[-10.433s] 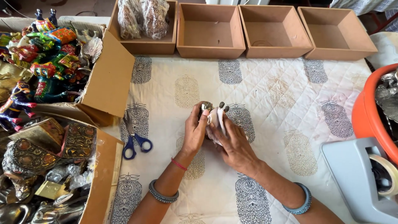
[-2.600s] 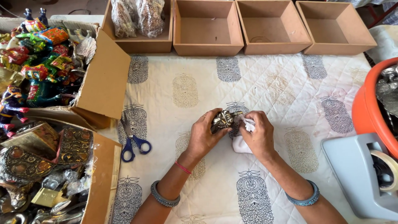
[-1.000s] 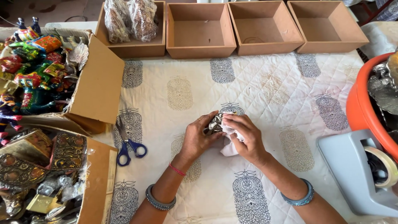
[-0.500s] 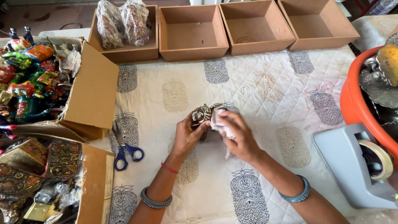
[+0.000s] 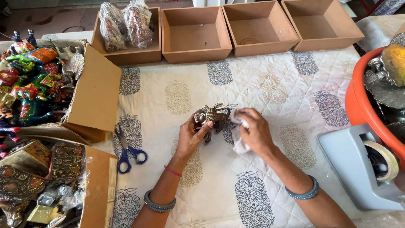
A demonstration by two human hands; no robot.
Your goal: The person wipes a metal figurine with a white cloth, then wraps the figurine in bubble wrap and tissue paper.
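So right now my left hand is wrapped around a small dark metal figurine, some kind of ornate animal shape, thumb hooked over the top and the other fingers closed underneath it. It's held up just off the printed quilted tablecloth, roughly mid-table. My right hand is pinched shut on a crumpled white cloth, and the cloth is pressed against the right end of the figurine.

The relation that matters: the figurine's long axis runs pretty much left to right across my view, tilted up a bit toward the right. My left hand has the left end, so the exposed part sticks out to the right, straight at the cloth hand. The right hand is the one touching that free end; the left is purely the holder. I can't tell how much of the far side of the piece is visible, since my fingers cover it.

Stuff around me: blue-handled scissors lie on the cloth just left of my left forearm. Along the far edge there's a row of brown trays, one holding plastic-wrapped bundles, the other three empty. On my left is a cardboard box crammed with brightly painted figurines, and nearer me another box of brass-looking pieces. On my right sits a grey tape dispenser, next to an orange tub.
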